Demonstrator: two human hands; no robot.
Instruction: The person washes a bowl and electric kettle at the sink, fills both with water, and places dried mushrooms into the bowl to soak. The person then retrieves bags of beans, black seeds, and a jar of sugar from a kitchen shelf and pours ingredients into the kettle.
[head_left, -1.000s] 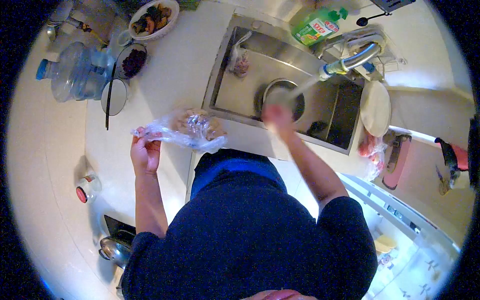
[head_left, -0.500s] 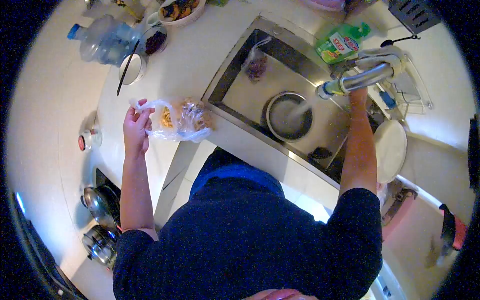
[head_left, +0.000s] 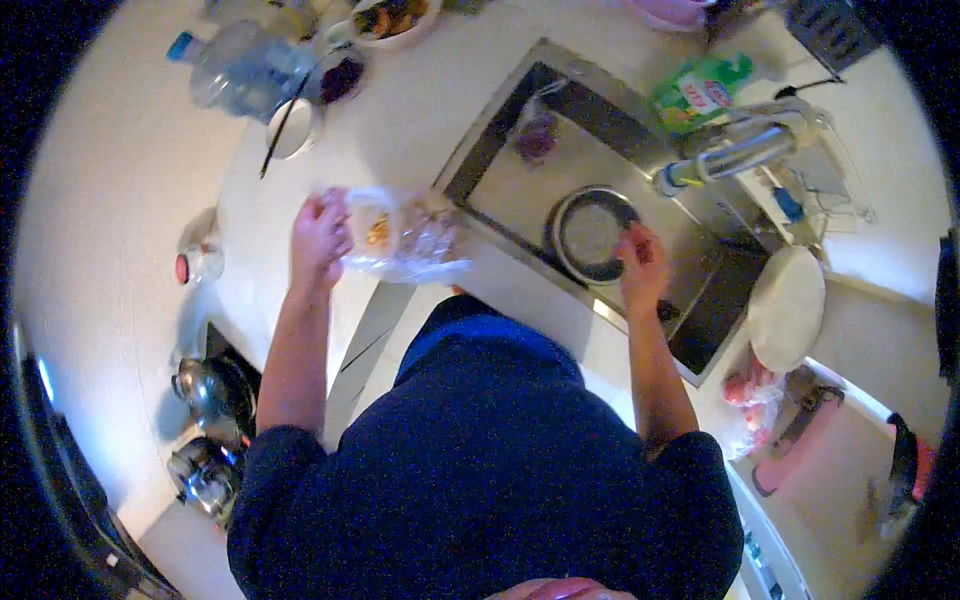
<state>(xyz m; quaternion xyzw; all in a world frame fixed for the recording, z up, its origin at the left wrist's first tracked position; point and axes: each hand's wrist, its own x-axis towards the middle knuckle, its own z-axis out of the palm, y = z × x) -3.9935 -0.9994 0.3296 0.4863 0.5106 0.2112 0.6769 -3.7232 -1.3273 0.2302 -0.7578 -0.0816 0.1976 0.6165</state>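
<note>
My left hand [head_left: 322, 240] is closed on the edge of a clear plastic bag [head_left: 375, 262] at the counter's front edge. Yellow-orange pieces and a crinkled, brownish bundle show through the plastic. Over the right rim of a round metal bowl [head_left: 590, 236] in the sink is my right hand [head_left: 645, 265], its fingers bent and blurred. Whether it touches the bowl I cannot tell. The faucet [head_left: 725, 160] points over the sink with no stream visible. A small bag with dark reddish contents [head_left: 536, 138] lies in the sink's far left corner.
Around the sink [head_left: 490, 190] stand a green soap bottle [head_left: 703, 95] and a white oval plate [head_left: 787, 308]. Left on the counter are a large water bottle [head_left: 250, 70], a white bowl with a dark chopstick-like stick [head_left: 293, 130], a red-lidded jar [head_left: 200, 264] and metal pots [head_left: 205, 475].
My right hand has moved from behind the faucet down to the bowl. The water stream is gone. My left hand stays on the plastic bag, and the whole view has shifted slightly.
</note>
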